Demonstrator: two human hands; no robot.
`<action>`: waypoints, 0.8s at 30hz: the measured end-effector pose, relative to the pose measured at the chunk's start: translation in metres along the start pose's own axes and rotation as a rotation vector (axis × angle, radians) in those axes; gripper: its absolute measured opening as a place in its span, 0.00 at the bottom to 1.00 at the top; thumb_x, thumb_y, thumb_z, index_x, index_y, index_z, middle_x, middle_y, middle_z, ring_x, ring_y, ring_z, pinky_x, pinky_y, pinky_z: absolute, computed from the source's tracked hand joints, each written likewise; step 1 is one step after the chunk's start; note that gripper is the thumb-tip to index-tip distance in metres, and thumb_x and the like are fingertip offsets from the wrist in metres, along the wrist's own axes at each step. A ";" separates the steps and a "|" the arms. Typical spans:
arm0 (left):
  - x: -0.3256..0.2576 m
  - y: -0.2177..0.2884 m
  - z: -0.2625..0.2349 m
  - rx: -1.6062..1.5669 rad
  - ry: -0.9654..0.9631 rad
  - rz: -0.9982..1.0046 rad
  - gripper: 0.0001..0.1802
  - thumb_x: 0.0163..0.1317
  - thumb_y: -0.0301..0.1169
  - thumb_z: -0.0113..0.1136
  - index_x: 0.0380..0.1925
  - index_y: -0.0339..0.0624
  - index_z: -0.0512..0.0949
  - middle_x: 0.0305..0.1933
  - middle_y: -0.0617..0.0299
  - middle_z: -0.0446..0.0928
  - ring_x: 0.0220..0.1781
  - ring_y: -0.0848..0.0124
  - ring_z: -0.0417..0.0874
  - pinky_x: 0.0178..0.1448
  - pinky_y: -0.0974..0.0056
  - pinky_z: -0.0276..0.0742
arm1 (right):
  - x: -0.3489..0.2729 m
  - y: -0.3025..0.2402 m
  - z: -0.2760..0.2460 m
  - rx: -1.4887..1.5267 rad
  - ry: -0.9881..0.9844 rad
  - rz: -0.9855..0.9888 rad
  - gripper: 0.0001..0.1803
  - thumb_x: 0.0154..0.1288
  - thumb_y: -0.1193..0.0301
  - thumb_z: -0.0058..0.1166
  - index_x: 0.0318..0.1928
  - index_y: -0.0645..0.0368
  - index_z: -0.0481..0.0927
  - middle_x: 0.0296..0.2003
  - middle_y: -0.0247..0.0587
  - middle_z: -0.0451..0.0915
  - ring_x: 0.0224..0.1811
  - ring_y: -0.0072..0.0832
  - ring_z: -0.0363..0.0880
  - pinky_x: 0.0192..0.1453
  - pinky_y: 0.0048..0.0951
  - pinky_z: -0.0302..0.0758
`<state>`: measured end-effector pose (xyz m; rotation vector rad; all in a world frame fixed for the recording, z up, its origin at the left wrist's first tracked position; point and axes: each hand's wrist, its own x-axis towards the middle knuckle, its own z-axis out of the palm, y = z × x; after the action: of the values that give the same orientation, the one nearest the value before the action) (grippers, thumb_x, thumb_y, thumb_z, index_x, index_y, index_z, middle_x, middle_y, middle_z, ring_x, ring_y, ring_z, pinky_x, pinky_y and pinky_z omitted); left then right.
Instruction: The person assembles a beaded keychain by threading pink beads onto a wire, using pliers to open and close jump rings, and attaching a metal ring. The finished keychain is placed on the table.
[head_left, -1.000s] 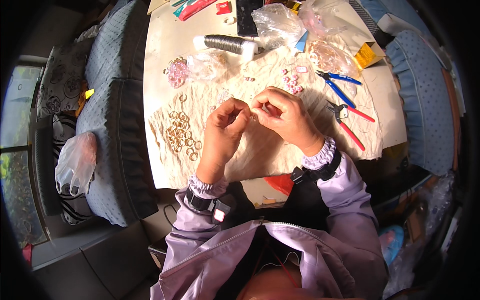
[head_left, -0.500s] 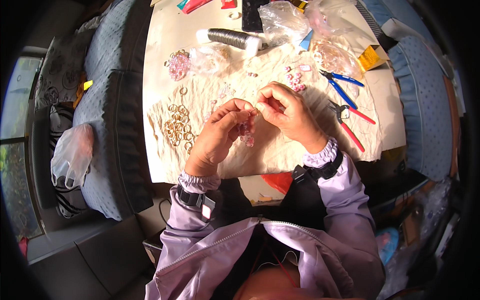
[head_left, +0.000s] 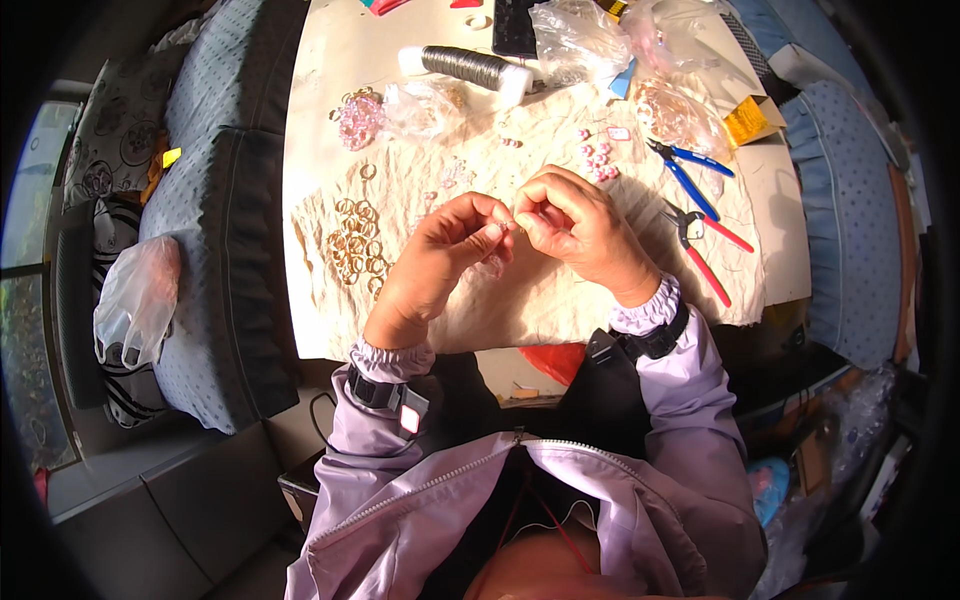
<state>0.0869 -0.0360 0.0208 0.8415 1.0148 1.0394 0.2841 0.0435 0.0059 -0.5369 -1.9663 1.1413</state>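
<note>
My left hand (head_left: 440, 248) is closed in a pinch on a small string of clear pink beads (head_left: 492, 266), partly hidden behind its fingers. Close against it, at the fingertips, my right hand (head_left: 578, 232) is also pinched shut; what lies between its fingers is too small to make out. Both hands are above a cream cloth (head_left: 480, 325). Many gold rings (head_left: 352, 245) lie left of my left hand. Beyond the hands are a few clear beads (head_left: 458, 172), and pink pearly beads (head_left: 597, 158) are scattered beyond my right hand.
To the right lie blue-handled pliers (head_left: 688, 182) and red-handled pliers (head_left: 708, 255). A spool of dark wire (head_left: 465, 66), a dark phone-like slab (head_left: 513, 28), clear plastic bags (head_left: 570, 42) and a pink beaded cluster (head_left: 360, 120) are at the back. Padded blue seats (head_left: 200, 290) flank the table.
The pink bead string hangs less in view below my left fingers, more hidden by them. My hands stay fingertip to fingertip; the whole view has shifted slightly.
</note>
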 end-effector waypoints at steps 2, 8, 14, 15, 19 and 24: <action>0.000 0.000 0.001 0.015 0.012 0.013 0.06 0.74 0.25 0.56 0.46 0.36 0.78 0.38 0.63 0.80 0.39 0.75 0.81 0.44 0.69 0.76 | 0.000 0.000 0.000 -0.003 -0.014 0.011 0.04 0.67 0.77 0.58 0.38 0.61 0.75 0.33 0.32 0.73 0.29 0.20 0.69 0.33 0.22 0.68; 0.000 0.000 0.003 0.050 0.015 0.036 0.05 0.73 0.23 0.55 0.46 0.35 0.78 0.37 0.62 0.80 0.38 0.75 0.80 0.44 0.69 0.76 | 0.000 0.000 0.000 -0.014 -0.010 0.003 0.04 0.66 0.78 0.58 0.38 0.60 0.76 0.34 0.32 0.73 0.29 0.20 0.69 0.33 0.22 0.68; 0.001 0.000 0.004 0.068 0.028 0.031 0.05 0.73 0.23 0.55 0.46 0.35 0.77 0.36 0.62 0.80 0.37 0.75 0.80 0.44 0.69 0.76 | -0.001 0.000 0.002 -0.025 0.012 -0.014 0.05 0.65 0.81 0.57 0.38 0.60 0.76 0.34 0.33 0.73 0.29 0.20 0.70 0.33 0.22 0.69; 0.001 -0.001 0.004 0.067 0.032 0.028 0.06 0.73 0.23 0.55 0.46 0.35 0.77 0.36 0.62 0.80 0.37 0.75 0.80 0.44 0.69 0.76 | -0.001 0.000 0.002 -0.037 0.018 -0.018 0.05 0.64 0.81 0.58 0.38 0.60 0.76 0.34 0.33 0.73 0.29 0.20 0.70 0.33 0.23 0.70; 0.002 -0.001 0.004 0.069 0.048 0.007 0.06 0.73 0.22 0.55 0.46 0.34 0.77 0.36 0.62 0.80 0.37 0.75 0.80 0.43 0.69 0.76 | 0.000 0.000 0.002 -0.049 0.016 -0.033 0.05 0.64 0.81 0.58 0.38 0.61 0.76 0.33 0.34 0.73 0.29 0.21 0.71 0.33 0.23 0.71; 0.002 0.000 0.004 0.045 0.053 -0.021 0.06 0.73 0.22 0.54 0.46 0.34 0.77 0.36 0.62 0.80 0.36 0.75 0.80 0.42 0.70 0.76 | 0.000 0.000 0.001 -0.039 0.005 -0.036 0.05 0.65 0.81 0.58 0.38 0.60 0.76 0.33 0.34 0.74 0.29 0.21 0.72 0.34 0.24 0.72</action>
<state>0.0909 -0.0349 0.0216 0.8419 1.0935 1.0285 0.2833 0.0427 0.0058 -0.5221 -1.9901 1.0805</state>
